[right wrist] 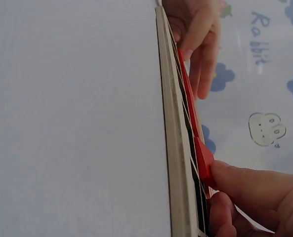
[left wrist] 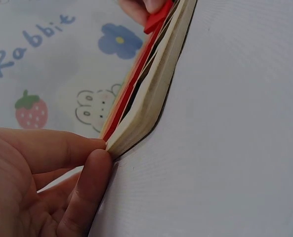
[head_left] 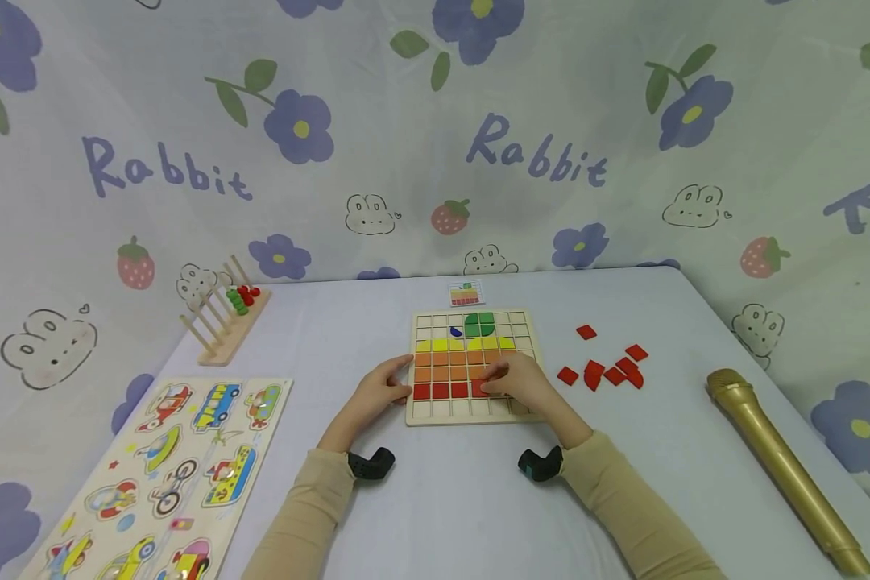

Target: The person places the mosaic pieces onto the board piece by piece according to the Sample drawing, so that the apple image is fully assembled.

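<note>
A wooden grid board (head_left: 442, 409) lies flat on the table, with colored tiles in its cells. My left hand (head_left: 373, 395) is at its left side, thumb and fingertips resting against the edge. Over the red row, my right hand (head_left: 518, 383) pinches a red tile (right wrist: 204, 160) between thumb and finger. That tile looks tilted in the left wrist view. Left of it sit several red tiles (head_left: 440, 391). Above are orange tiles (head_left: 440, 358), yellow tiles (head_left: 441, 345), a green shape (head_left: 479, 325) and a small blue piece (head_left: 456, 331). The right hand hides some cells.
Loose red tiles (head_left: 615, 375) lie right of the board. A small picture card (head_left: 466, 294) is behind it. A gold microphone (head_left: 776, 459) lies far right. At left are a vehicle puzzle board (head_left: 210, 439) and a peg stand (head_left: 225, 346) with red and green beads.
</note>
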`<action>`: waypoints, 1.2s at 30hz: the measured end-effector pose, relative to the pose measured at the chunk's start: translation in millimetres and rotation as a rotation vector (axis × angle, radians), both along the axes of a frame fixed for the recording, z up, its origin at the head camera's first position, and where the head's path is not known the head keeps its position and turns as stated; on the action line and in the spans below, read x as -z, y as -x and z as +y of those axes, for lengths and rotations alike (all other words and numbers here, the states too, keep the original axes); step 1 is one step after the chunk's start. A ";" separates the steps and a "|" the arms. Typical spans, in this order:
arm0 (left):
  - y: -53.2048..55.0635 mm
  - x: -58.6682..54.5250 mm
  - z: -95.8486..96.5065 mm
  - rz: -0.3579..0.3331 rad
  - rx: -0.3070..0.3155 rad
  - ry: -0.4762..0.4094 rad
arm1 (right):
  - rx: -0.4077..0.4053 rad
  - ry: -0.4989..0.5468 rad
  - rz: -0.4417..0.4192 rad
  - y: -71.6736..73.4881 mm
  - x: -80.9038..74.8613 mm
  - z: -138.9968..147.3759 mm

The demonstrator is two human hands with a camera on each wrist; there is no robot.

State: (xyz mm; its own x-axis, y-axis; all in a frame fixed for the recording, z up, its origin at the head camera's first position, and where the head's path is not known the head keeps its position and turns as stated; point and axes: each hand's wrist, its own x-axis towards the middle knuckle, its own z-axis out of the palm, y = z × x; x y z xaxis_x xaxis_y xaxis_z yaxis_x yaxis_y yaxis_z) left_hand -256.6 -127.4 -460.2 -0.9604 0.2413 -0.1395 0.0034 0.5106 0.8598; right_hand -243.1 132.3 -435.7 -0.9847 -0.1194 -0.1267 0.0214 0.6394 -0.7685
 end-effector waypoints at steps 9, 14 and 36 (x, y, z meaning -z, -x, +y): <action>1.0 -0.9 0.3 0.009 0.014 0.000 | -0.020 -0.031 0.077 -2.8 4.3 -3.7; 1.9 1.1 -2.0 0.002 0.017 0.000 | 0.018 0.010 0.069 -1.1 0.9 -1.4; 0.6 1.8 -0.8 -0.010 0.004 0.008 | 0.588 0.108 -0.043 -0.4 -12.5 184.5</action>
State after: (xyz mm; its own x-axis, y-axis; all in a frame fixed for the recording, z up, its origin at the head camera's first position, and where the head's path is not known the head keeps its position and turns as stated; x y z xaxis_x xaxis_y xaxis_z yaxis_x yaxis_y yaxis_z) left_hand -257.2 -128.2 -462.1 -0.9578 0.2443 -0.1512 -0.0031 0.5175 0.8556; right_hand -242.7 316.8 -423.2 -0.8838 0.4295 -0.1858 0.3808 0.4291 -0.8191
